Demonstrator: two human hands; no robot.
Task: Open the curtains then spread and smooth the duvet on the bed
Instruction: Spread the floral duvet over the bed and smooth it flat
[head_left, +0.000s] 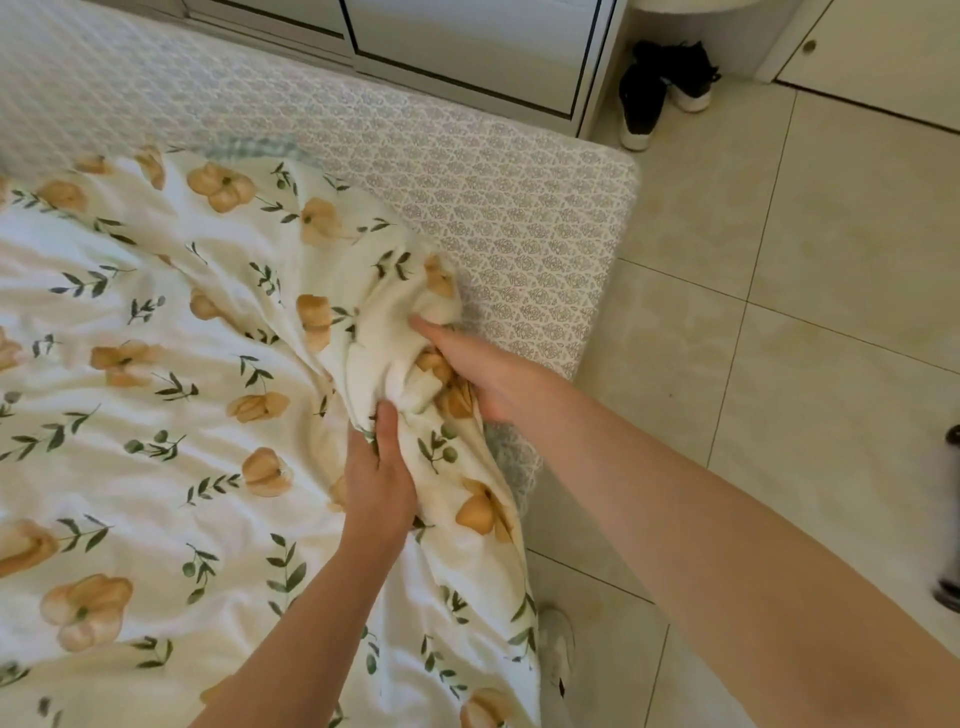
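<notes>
Near the bed's corner, the left hand (378, 483) is closed on a bunched fold of the duvet (156, 364), thumb up along the fabric and fingers wrapped beneath. Just beyond it, the right hand (470, 371) is also clenched on the duvet, gripping a crumpled wad at the cloth's corner, with its thumb pressed into the white bulge. Both bare forearms reach in from the lower edge, the right one crossing over the floor (779, 312).

From the two grips, creases fan out leftward across the duvet, which is white with tan flowers and green sprigs. It covers the left part of the bed and hangs over the near edge by the floor. Past the gathered corner, the mattress (519, 208) lies bare, patterned in grey, as far as its far corner.

Beyond the mattress stands a white cabinet (467, 47). Beside it, a pair of black shoes (660, 88) sits on the pale tiled floor.
</notes>
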